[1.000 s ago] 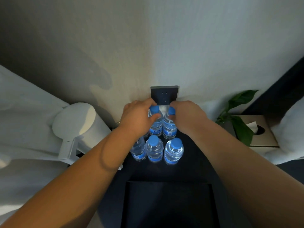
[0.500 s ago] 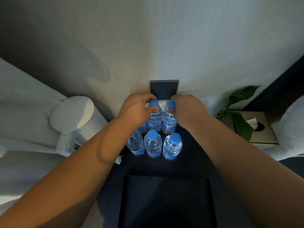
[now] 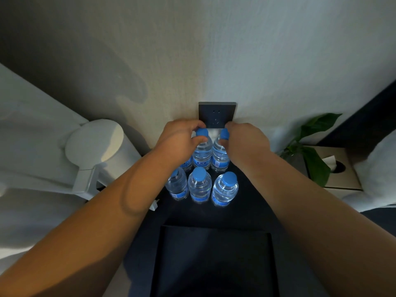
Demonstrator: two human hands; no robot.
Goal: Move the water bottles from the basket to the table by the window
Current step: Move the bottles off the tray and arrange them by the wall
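By the far wall [image 3: 192, 50], our left hand [image 3: 177, 140] and right hand [image 3: 246, 142] each pinch a bottle [image 3: 201, 156], maybe to stand it straight.

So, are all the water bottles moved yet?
Nearly. Three front bottles stand on the dark table, and a fourth bottle peeks out behind the left wrist. The left hand grips the left back bottle by its neck, the right hand the right back bottle. The black basket shows no bottles, though it is dark inside.
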